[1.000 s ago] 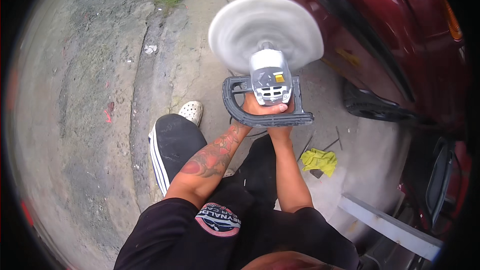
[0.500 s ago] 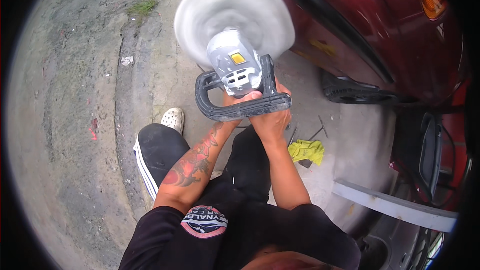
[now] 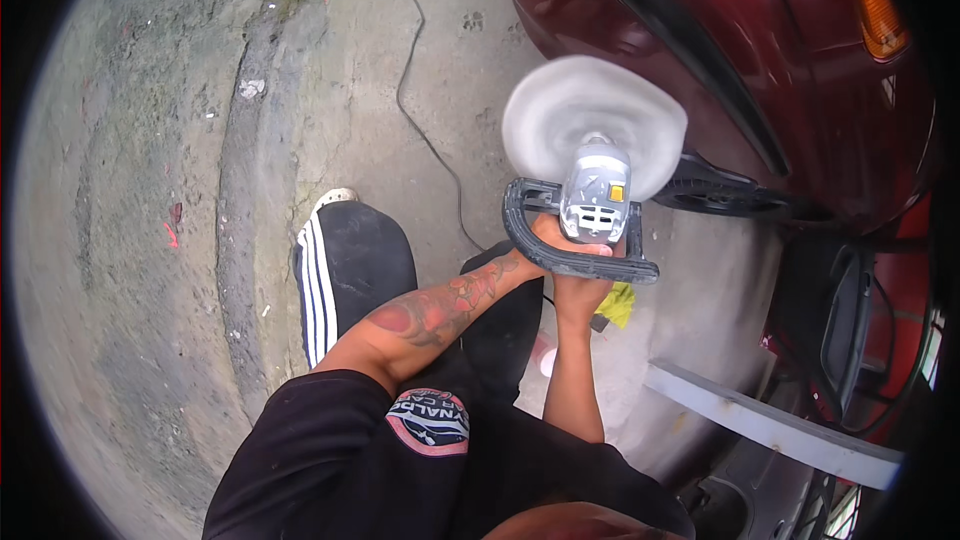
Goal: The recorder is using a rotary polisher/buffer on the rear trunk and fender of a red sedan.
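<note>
Both my hands are wrapped round a polisher (image 3: 597, 185) with a grey body and a black loop handle (image 3: 590, 265). My left hand (image 3: 545, 232) grips behind the loop on its left side. My right hand (image 3: 582, 290) closes on the body from below; the handle hides part of its fingers. At the tool's far end a round white polishing pad (image 3: 560, 110) is smeared, as if spinning. Its right edge overlaps the lower side of a dark red car bumper (image 3: 670, 50) in the view. Whether they touch I cannot tell.
A black cord (image 3: 408, 60) runs over the concrete floor. Near my right forearm lie a yellow-green cloth (image 3: 620, 306) and a partly hidden pale, round-ended object (image 3: 544, 354). A tire (image 3: 715, 188) shows under the car. At the lower right juts a grey beam (image 3: 770, 415).
Both hands have carried the polisher right and nearer to me, toward the car. The pad has come off the open floor to the bumper's edge. The cord now shows more fully.
</note>
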Demonstrator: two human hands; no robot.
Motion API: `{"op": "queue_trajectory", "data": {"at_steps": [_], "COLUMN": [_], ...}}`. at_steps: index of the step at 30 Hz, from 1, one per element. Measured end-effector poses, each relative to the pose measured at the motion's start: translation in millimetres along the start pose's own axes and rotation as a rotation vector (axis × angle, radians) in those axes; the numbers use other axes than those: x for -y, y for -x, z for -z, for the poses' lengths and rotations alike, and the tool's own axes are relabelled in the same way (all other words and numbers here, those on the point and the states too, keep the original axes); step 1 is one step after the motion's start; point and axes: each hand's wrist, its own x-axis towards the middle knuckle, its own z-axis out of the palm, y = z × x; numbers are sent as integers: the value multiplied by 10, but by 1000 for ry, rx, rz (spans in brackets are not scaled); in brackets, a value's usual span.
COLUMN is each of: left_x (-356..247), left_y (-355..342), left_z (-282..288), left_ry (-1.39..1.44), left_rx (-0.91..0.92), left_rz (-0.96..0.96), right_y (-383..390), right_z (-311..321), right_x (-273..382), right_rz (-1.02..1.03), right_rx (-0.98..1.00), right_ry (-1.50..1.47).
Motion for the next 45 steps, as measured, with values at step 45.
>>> {"op": "queue_trajectory", "data": {"at_steps": [45], "left_x": [-1812], "left_y": [-789], "left_z": [2056], "left_ry": [557], "left_rx": [-351], "left_rz": [-294], "right_y": [-1458], "right_z": [-1084], "right_x": [2274], "right_rz": [282], "right_rx": [337], "right_ry": [56]}}
